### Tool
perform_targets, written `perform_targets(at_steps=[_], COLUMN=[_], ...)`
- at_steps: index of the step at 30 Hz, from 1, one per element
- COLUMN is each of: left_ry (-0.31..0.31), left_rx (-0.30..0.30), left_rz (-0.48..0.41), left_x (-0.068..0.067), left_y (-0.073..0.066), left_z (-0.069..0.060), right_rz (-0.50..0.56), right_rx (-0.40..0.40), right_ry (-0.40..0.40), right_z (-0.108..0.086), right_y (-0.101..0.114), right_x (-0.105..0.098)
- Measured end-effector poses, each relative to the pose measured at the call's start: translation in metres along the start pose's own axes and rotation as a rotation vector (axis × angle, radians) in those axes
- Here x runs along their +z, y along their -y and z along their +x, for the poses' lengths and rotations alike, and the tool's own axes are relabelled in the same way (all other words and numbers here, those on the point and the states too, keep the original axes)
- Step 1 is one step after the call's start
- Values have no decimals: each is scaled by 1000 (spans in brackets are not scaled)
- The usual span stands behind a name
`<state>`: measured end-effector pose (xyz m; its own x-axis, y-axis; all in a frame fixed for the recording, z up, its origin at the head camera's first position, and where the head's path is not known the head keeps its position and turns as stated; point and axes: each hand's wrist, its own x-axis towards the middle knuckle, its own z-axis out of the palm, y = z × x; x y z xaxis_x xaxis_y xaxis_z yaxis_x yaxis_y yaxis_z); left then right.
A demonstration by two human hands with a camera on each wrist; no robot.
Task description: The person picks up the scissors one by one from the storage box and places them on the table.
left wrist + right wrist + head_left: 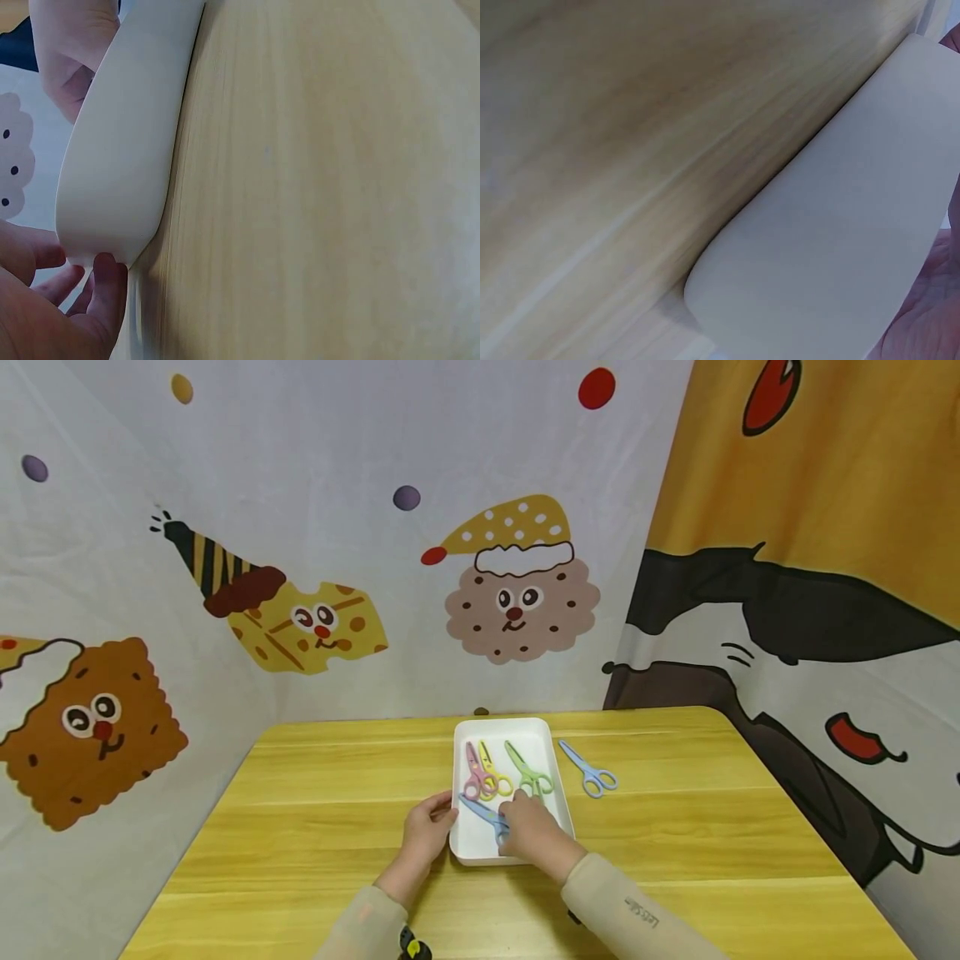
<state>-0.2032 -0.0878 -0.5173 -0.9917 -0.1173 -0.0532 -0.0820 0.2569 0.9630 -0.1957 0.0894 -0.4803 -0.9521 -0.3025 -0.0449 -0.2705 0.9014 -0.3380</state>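
Observation:
A white rectangular tray (491, 862) stands on the wooden table, with several children's scissors in it. My left hand (426, 831) holds the tray's left side; in the left wrist view its thumb and fingers (111, 292) meet the tray wall. Reaching over the near right part of the tray, my right hand (534, 831) grips blue scissors (480, 810) by the handles, blades toward the left. Pink scissors (471, 753), yellow scissors (485, 757) and green scissors (517, 760) lie farther back in the tray. In the right wrist view, the tray wall (825, 210) hides most of the hand.
A second pair of blue scissors (576, 759) lies on the table (675, 827), just right of the tray. Behind the table hangs a cloth (337, 460) printed with cartoon figures.

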Motion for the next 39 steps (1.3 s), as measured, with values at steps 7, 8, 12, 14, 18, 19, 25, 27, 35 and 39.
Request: perform_targets(at_steps=[7, 8, 12, 14, 18, 19, 25, 27, 35, 39], left_ry=[9, 8, 8, 9, 10, 9, 12, 12, 7, 9], left_rx=[27, 28, 15, 12, 13, 12, 5, 7, 11, 4], left_rz=[-12, -10, -15, -15, -8, -6, -6, -7, -17, -20], left_x=[-1, -1, -1, -1, -2, -2, -2, -2, -1, -2], left_y=[-2, -1, -2, -2, -2, -2, -3, -2, -2, -2], left_z=[-1, -1, -2, -2, -2, -2, -3, -3, -2, -2], right_rz=[52, 55, 68, 80, 94, 94, 108, 112, 143, 152], right_rx=[14, 13, 7, 5, -8, -10, -9, -8, -32, -39], right_ry=[22, 23, 30, 34, 46, 51, 68, 68, 90, 110], right_z=[-3, -3, -3, -4, -3, -3, -2, -2, 0, 1], right_y=[-1, -1, -1, -2, -4, -4, -5, -6, -10, -10], right_x=[-6, -7, -9, -9, -10, -10, -10, -9, -11, -13])
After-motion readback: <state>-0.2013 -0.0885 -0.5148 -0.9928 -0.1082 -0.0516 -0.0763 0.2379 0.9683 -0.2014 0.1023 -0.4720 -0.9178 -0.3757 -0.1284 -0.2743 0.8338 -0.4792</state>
